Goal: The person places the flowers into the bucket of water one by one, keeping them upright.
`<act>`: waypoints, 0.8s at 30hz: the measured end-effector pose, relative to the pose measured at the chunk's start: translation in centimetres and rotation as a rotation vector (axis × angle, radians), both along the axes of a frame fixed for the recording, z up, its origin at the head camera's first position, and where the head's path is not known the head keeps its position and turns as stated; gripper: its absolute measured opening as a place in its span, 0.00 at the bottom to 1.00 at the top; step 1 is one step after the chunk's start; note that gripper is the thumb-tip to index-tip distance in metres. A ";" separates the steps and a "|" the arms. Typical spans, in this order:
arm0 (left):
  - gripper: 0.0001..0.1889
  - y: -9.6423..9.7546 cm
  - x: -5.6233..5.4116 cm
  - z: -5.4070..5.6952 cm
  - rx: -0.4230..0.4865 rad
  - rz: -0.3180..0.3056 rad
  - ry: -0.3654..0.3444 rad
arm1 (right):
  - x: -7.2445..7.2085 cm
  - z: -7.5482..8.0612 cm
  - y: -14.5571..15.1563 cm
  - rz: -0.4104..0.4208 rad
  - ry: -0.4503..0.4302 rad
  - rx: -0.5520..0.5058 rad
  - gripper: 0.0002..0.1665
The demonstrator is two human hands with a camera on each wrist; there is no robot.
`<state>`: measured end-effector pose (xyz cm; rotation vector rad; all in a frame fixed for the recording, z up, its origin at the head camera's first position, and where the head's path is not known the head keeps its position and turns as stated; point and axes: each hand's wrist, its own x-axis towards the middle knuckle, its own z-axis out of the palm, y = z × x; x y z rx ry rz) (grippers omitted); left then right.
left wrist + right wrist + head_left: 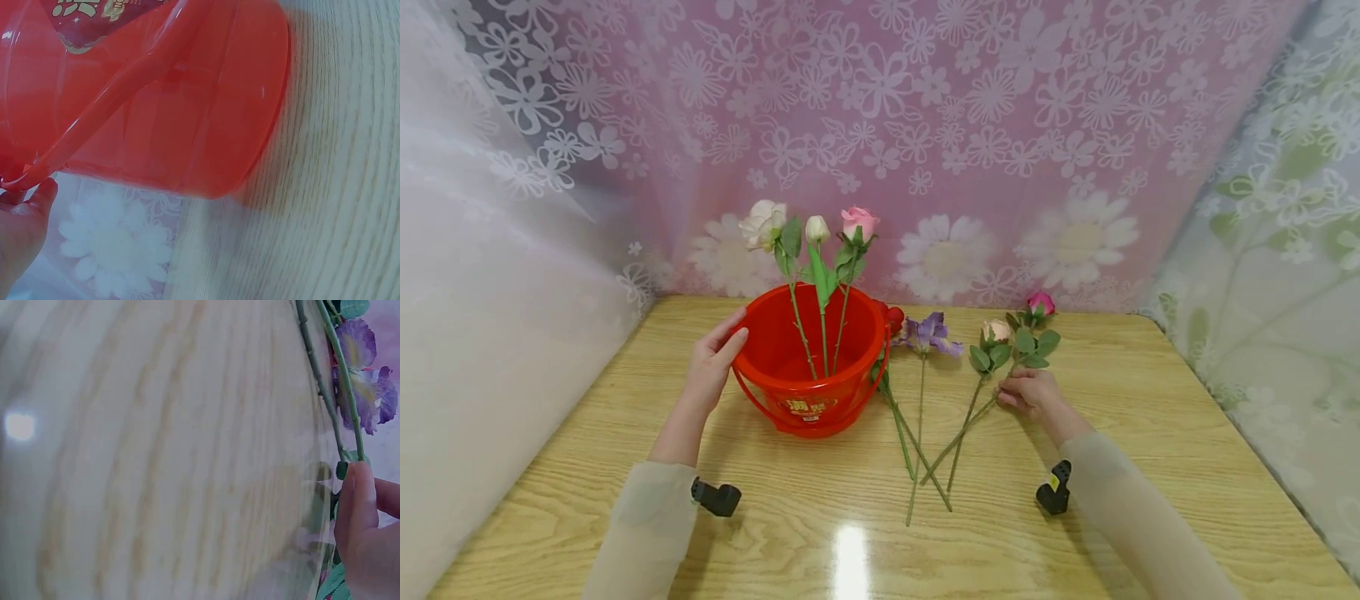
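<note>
A red plastic bucket (812,406) stands at the left of the table, its handle hanging down in front. Three flowers stand in it: a white rose (764,223), a white tulip (817,229) and a pink rose (859,222). My left hand (713,358) grips the bucket's left rim, thumb toward the front; in the left wrist view that hand (25,228) shows at the bucket's edge by the handle's end. With thumb and fingers, my right hand (1033,396) pinches the stem of a magenta rose (1041,305). The right wrist view shows the hand (369,531) on a green stem (345,375).
Just left of the held stem lies a peach rose (996,331), its stem crossing under the magenta rose's. A purple iris (929,335) and red blooms (893,318) lie between it and the bucket. A flowered curtain (940,125) hangs behind the wooden table (760,533).
</note>
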<state>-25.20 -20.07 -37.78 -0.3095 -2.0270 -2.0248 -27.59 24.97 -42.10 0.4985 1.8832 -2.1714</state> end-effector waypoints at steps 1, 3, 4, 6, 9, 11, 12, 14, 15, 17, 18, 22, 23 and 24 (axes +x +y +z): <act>0.24 0.0 0.0 0.0 0.000 0.000 0.000 | 0.1 0.1 0.0 0.005 0.002 -0.006 0.33; 0.24 0.0 0.0 0.0 0.001 -0.001 0.000 | 0.2 0.3 0.0 0.017 0.008 -0.014 0.34; 0.24 0.0 0.0 0.0 0.002 0.000 0.001 | 0.3 0.5 0.0 0.020 0.008 -0.016 0.35; 0.24 0.0 0.0 0.0 0.000 0.001 0.002 | 0.4 0.8 -0.1 0.026 0.012 -0.019 0.35; 0.24 0.0 0.0 0.0 -0.005 0.003 0.004 | 0.7 1.2 -0.1 0.032 0.025 -0.013 0.33; 0.24 0.0 0.0 0.0 -0.010 0.003 0.006 | 0.9 1.5 -0.1 0.040 0.043 -0.005 0.32; 0.24 0.0 0.1 0.0 -0.012 0.002 0.005 | 1.0 1.6 -0.1 0.044 0.051 0.006 0.32; 0.24 0.0 0.1 0.0 -0.015 -0.002 0.002 | 1.3 1.9 -0.1 0.052 0.074 0.025 0.33; 0.24 0.0 0.1 0.0 -0.013 -0.004 0.001 | 1.4 2.2 -0.1 0.060 0.085 0.029 0.33; 0.24 0.0 0.1 0.0 -0.008 -0.007 0.001 | 1.7 2.7 -0.1 0.069 0.109 0.029 0.33; 0.24 -0.1 0.1 0.0 -0.007 -0.008 0.000 | 1.8 2.9 -0.2 0.071 0.116 0.022 0.33; 0.24 -0.1 0.0 -0.1 0.002 -0.011 0.002 | 2.2 3.9 -0.2 0.073 0.128 -0.021 0.33; 0.24 -0.1 0.0 -0.1 0.002 -0.012 0.001 | 2.2 4.1 -0.2 0.076 0.128 -0.029 0.33; 0.24 -0.1 0.0 0.0 0.002 -0.013 0.001 | 2.3 4.3 -0.3 0.081 0.128 -0.035 0.34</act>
